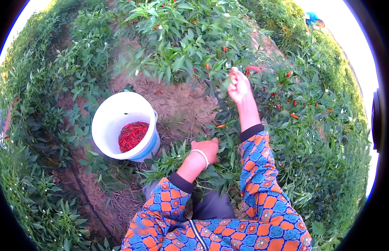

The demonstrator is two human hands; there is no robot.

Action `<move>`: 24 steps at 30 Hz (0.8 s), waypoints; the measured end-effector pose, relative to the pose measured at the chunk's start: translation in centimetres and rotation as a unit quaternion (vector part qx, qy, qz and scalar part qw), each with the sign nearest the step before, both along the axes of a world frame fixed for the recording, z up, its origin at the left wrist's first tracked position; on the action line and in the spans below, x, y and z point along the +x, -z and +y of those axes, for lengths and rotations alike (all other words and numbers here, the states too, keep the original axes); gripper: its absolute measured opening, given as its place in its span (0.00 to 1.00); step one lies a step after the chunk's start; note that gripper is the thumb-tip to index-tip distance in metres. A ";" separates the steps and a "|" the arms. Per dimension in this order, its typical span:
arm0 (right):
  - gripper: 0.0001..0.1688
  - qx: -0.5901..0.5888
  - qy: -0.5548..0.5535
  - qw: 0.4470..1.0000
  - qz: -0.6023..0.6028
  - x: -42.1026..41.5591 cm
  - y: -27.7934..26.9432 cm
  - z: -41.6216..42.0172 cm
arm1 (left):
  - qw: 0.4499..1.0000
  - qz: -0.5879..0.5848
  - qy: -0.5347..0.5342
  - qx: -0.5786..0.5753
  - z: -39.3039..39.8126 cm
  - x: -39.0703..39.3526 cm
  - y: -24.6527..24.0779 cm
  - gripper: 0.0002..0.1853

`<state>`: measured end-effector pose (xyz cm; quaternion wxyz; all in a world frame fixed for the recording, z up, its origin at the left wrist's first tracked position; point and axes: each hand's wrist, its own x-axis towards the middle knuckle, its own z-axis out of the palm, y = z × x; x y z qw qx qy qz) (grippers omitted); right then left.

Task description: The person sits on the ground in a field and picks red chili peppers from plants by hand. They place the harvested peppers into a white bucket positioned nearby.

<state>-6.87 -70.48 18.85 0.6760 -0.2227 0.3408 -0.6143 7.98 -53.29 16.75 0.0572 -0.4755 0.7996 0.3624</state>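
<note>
My right hand (239, 85) is raised among chili pepper plants (182, 47), its fingers curled. A blurred red chili (253, 68) shows just right of its fingertips; whether the fingers grip anything is unclear. Lower down, my left hand (205, 151), with a pale bangle (202, 154) at the wrist, reaches into the leaves close to my legs. Its back faces me and its fingertips are hidden, so any grip there is out of sight. To its left stands a white plastic bucket (106, 122), tilted in view, holding a heap of red chilies (132, 136).
Bare soil (178, 97) with dry straw lies beyond the bucket. A thin black line (89, 200) runs along the ground at lower left. Dense plants flank both sides, with ripe chilies (294, 115) at right. Another person (313, 19) is far off at upper right.
</note>
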 end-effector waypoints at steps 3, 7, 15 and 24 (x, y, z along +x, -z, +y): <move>0.06 0.017 0.074 0.992 0.100 0.9 0.0 0.7 | 1.000 0.007 -0.003 0.002 0.0 0.1 -0.1 0.28; 0.06 -0.029 0.117 0.922 0.367 -0.4 -0.5 -0.6 | 1.000 0.014 0.001 0.002 0.0 -0.2 0.1 0.27; 0.11 -0.187 0.153 0.888 0.391 5.2 -8.1 4.8 | 1.000 0.011 -0.001 -0.002 0.0 0.3 0.4 0.28; 0.08 -0.527 0.095 0.568 0.625 18.7 -4.2 7.5 | 0.973 0.229 -0.019 -0.026 0.1 1.0 9.7 0.26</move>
